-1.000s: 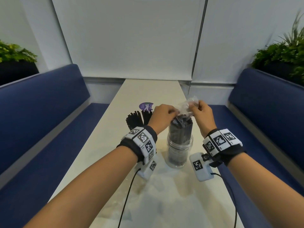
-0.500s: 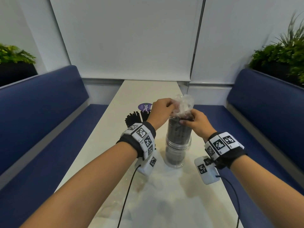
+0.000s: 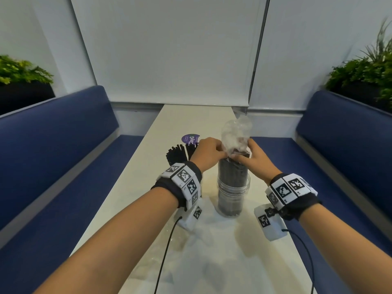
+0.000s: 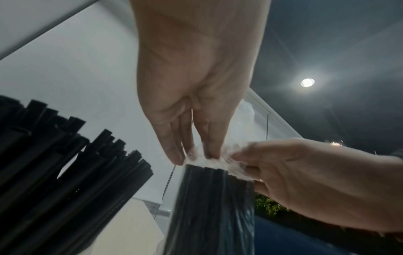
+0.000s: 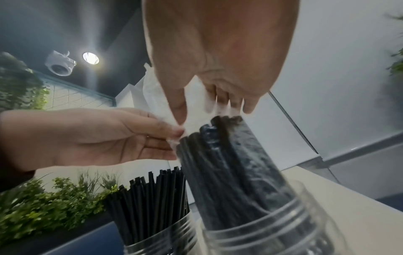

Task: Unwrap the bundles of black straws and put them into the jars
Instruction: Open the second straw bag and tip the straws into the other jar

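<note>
— What am I looking at on the table [image 3: 186, 115]?

— I'm watching a bundle of black straws [image 3: 233, 175] standing upright in a clear jar [image 3: 233, 195], its clear wrapper [image 3: 235, 132] bunching above the tips. My left hand [image 3: 209, 154] is pinching the wrapper at the bundle's top; my right hand [image 3: 253, 161] is pinching it from the other side.

— And behind?

— A second jar of loose straws [image 5: 157, 198] is standing just beside it.
</note>
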`<state>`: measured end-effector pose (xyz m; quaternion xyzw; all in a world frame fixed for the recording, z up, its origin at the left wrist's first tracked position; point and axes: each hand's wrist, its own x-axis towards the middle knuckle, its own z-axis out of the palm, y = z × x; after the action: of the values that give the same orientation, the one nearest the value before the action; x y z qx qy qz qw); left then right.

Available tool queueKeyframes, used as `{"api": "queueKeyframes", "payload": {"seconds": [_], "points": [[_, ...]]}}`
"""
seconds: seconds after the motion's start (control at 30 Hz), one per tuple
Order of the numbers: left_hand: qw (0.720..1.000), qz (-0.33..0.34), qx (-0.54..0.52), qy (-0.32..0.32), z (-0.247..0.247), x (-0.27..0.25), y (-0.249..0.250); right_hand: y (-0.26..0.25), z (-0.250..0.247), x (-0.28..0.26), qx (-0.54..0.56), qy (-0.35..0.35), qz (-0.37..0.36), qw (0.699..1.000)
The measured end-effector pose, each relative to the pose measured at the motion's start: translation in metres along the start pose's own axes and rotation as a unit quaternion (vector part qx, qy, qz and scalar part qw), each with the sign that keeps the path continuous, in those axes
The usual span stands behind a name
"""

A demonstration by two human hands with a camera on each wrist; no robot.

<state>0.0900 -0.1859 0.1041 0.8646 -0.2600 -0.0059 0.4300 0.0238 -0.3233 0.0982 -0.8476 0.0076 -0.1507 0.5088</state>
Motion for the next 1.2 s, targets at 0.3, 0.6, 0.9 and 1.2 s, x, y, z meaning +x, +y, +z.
{"api": "queueKeyframes", "payload": {"seconds": [0.3,0.6,0.9,1.2], "points": [[0.996,0.032,-0.060,0.058,0.008,-0.003,0.011,0.013,-0.003,-0.005,-0.130,0.019,-0.040,0.991],[0.998,0.020,-0.055,0.015,0.002,0.000,0.013,0.010,-0.002,-0.004,-0.141,-0.024,-0.022,0.989],[0.990,0.028,-0.133,0.041,0.001,0.000,0.031,-0.007,-0.005,-0.009,-0.040,-0.005,0.001,0.999],[0.992,0.021,-0.116,0.033,0.003,-0.002,0.022,0.029,0.007,0.000,-0.177,-0.038,0.029,0.983]]}}
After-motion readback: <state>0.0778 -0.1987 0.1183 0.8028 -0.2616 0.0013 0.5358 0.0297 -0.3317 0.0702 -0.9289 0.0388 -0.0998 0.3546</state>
